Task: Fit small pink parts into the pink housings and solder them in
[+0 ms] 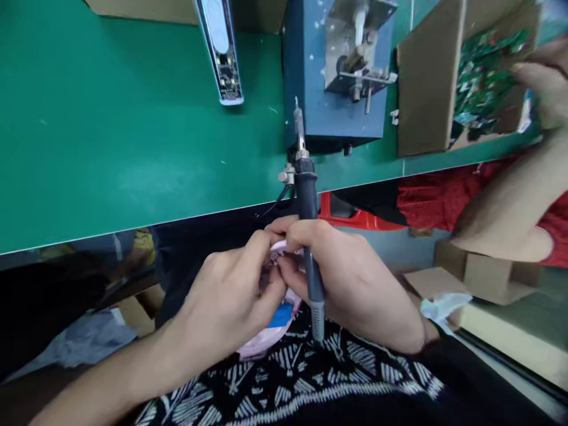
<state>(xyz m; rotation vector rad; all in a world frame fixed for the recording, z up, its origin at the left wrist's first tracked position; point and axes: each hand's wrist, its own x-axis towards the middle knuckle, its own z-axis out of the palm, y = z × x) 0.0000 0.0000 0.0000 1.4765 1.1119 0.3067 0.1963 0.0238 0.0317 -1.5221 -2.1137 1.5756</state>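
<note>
Above my lap, at the table's front edge, both hands are together on a small pale pink plastic housing (266,340) with a blue part (280,316) inside. My left hand (235,284) is closed on the housing, thumb and fingers bent in at its upper end. My right hand (350,278) has a soldering iron (314,278) tucked under its index finger, the metal tip pointing away toward the table. Its fingertips also press at the housing's upper end, beside a small round part (274,255). What lies between the fingertips is mostly hidden.
On the green table (110,136) stand a blue metal box (346,118) with a bracket and a clear-cased device (224,59). At right, a co-worker's hand (545,83) reaches by a cardboard box (426,89) of green circuit boards (483,77). A red stool (364,220) shows below.
</note>
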